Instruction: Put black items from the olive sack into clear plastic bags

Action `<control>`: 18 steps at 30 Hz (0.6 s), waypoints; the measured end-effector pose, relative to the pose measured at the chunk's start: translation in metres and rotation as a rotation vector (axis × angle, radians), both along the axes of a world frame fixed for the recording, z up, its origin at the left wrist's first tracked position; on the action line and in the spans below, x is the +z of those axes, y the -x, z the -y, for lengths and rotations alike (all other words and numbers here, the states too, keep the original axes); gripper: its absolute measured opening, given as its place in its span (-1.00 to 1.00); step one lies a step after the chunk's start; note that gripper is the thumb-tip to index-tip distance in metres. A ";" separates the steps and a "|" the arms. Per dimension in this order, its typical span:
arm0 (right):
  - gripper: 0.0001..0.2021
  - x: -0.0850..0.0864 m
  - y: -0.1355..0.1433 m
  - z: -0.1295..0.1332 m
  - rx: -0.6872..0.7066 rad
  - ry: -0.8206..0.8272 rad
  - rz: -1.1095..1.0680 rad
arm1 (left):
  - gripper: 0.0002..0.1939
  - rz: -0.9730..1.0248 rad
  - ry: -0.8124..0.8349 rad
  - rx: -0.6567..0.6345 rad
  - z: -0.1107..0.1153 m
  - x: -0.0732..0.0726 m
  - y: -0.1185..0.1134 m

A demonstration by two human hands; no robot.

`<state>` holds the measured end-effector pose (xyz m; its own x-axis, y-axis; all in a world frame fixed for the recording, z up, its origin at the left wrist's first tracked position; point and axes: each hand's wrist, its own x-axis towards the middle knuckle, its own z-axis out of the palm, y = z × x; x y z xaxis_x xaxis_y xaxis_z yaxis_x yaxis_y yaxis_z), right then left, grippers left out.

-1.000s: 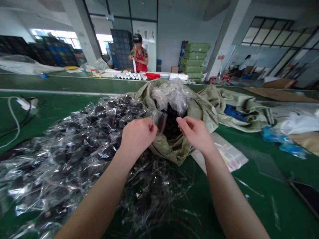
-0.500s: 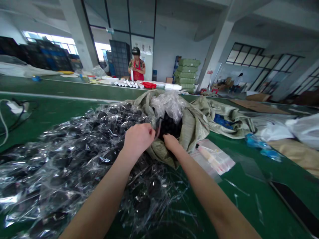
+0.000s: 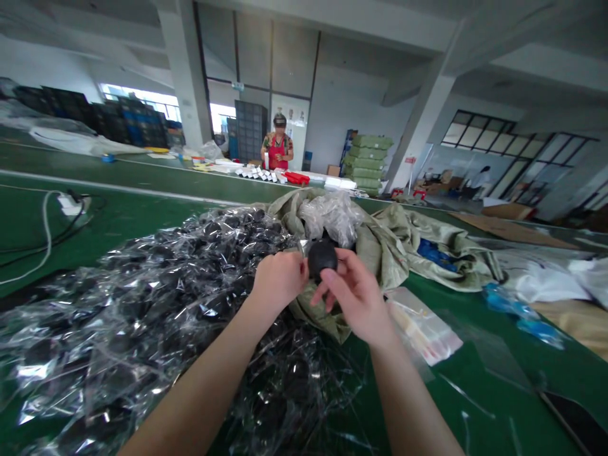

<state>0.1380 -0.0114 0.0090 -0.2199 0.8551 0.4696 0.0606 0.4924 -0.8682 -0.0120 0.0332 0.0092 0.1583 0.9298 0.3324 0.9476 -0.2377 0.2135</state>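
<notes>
A round black object (image 3: 322, 258) is pinched between the thumb and fingers of my right hand (image 3: 356, 291), just in front of the open mouth of a green woven sack (image 3: 380, 250). My left hand (image 3: 280, 278) is closed right beside the object's left side; what its fingers hold is too small to make out. Crumpled clear plastic (image 3: 332, 215) lies over the sack's opening. To the left spreads a large heap of black pieces in clear wrapping (image 3: 156, 285), reaching under my left forearm.
On the green table (image 3: 142, 221) are a white plug with cables (image 3: 71, 204) at left, and a plastic packet (image 3: 425, 326), a second sack (image 3: 475, 266), blue plastic (image 3: 522, 313) and a phone (image 3: 577, 421) at right. A person in a red apron (image 3: 278, 152) stands beyond.
My right hand has come up out of the sack's mouth with a round black object. My left hand stays closed beside it. The view has shifted a little.
</notes>
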 end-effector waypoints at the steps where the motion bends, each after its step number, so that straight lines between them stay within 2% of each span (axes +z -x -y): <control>1: -0.66 -0.002 0.003 0.001 -0.026 0.026 0.083 | -0.70 0.007 0.015 -0.014 0.000 0.000 0.000; 5: -0.71 -0.011 -0.002 -0.011 -0.233 0.010 0.373 | -0.70 0.073 0.021 -0.072 -0.005 -0.003 0.002; 12: -0.70 -0.008 -0.013 -0.015 -0.422 -0.152 0.727 | -0.64 0.153 0.000 -0.166 -0.015 -0.010 0.007; 18: -0.62 -0.011 -0.015 -0.021 -0.433 -0.226 0.813 | -0.60 0.159 0.005 -0.159 -0.013 -0.009 0.005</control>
